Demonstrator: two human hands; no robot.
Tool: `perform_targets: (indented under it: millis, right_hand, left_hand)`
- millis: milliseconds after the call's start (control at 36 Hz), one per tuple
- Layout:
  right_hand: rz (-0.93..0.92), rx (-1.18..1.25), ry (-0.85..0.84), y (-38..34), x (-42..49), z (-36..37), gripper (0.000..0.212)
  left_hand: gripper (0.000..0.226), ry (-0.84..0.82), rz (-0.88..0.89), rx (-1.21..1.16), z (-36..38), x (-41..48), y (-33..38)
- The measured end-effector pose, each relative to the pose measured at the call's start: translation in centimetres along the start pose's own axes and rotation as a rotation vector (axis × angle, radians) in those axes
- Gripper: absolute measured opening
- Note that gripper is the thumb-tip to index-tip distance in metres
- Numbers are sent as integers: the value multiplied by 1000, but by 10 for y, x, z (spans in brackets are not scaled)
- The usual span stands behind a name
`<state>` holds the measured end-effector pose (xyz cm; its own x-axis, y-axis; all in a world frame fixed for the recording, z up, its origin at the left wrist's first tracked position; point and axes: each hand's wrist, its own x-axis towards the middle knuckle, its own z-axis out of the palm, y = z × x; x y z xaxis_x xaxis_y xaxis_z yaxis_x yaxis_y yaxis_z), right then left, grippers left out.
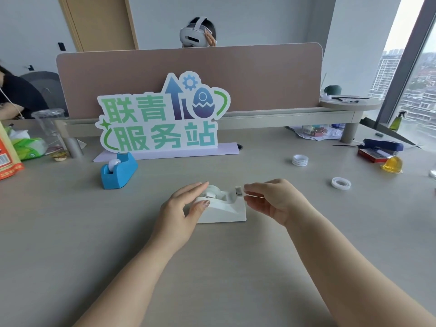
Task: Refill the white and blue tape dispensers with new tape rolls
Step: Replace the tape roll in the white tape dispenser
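Note:
The white tape dispenser point(224, 210) sits on the desk in front of me with a tape roll point(213, 192) seated in it. My left hand point(186, 204) rests on the dispenser's left end and over the roll, thumb against its side. My right hand point(271, 199) pinches the clear tape end just past the metal cutter point(239, 191). The blue tape dispenser point(118, 169) stands apart at the far left, holding a white core. Two tape rolls lie on the desk at the right: one stack point(300, 160) farther back, one flat roll point(341, 183) nearer.
A large cut-out sign point(162, 119) stands behind the dispensers against a desk divider point(188, 74). A blue stapler point(382, 145), red box and yellow jelly cup point(392, 164) lie at the far right. Packets and a plastic cup point(48, 125) crowd the left edge. Two people sit beyond the desk.

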<state>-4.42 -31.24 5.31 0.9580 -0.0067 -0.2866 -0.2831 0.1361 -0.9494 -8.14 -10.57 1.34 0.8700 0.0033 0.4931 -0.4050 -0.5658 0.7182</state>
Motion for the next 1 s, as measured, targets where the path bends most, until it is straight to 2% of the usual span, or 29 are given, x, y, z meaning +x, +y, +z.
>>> perform_targets:
  millis: [167, 528, 833, 1000]
  right_hand:
    - [13, 7, 7, 0, 1, -1, 12]
    - [22, -47, 38, 5, -1, -2, 36]
    - [8, -83, 51, 8, -2, -1, 36]
    - [-11, -125, 60, 11, -2, 1, 22]
  left_hand:
    - [35, 14, -1, 5, 0, 0, -2]
    - [35, -1, 8, 25, -1, 1, -2]
    - [34, 6, 7, 11, 0, 0, -1]
    - [34, 11, 12, 9, 0, 1, -1]
